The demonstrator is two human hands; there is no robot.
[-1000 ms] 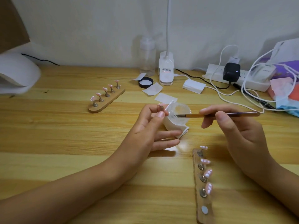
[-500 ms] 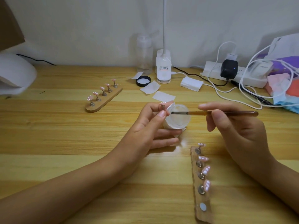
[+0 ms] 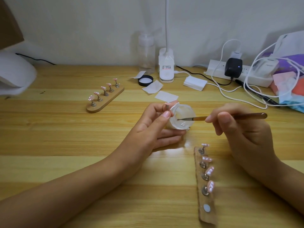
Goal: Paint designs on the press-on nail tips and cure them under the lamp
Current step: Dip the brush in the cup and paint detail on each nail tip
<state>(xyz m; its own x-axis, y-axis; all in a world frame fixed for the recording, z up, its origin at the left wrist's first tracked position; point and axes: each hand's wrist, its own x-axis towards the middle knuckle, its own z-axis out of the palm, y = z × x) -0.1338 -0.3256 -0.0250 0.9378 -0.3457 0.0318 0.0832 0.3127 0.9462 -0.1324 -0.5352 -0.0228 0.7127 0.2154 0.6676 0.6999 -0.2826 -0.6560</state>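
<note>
My left hand [image 3: 153, 127] pinches a small metal nail stand with a pink nail tip [image 3: 167, 106] between thumb and forefinger, and its lower fingers lie against a small clear cup [image 3: 183, 117] wrapped in white tissue. My right hand [image 3: 236, 129] grips a thin brown brush [image 3: 230, 117], whose dark tip dips inside the cup. A wooden holder [image 3: 205, 183] below my right hand carries several pink nail tips with white dots and one bare magnet. A second wooden holder [image 3: 105, 100] with several pink tips lies at the mid left.
A white curing lamp [image 3: 14, 76] sits at the far left edge. At the back stand a clear bottle [image 3: 146, 53], a white desk-lamp base [image 3: 166, 66], a black lid [image 3: 145, 80], paper pads [image 3: 166, 96], a power strip [image 3: 238, 74] with cables, and bags [image 3: 287, 74] at right.
The brush tip has gone from the cup's rim down into the cup. My left hand keeps the nail stand and the cup in the same place.
</note>
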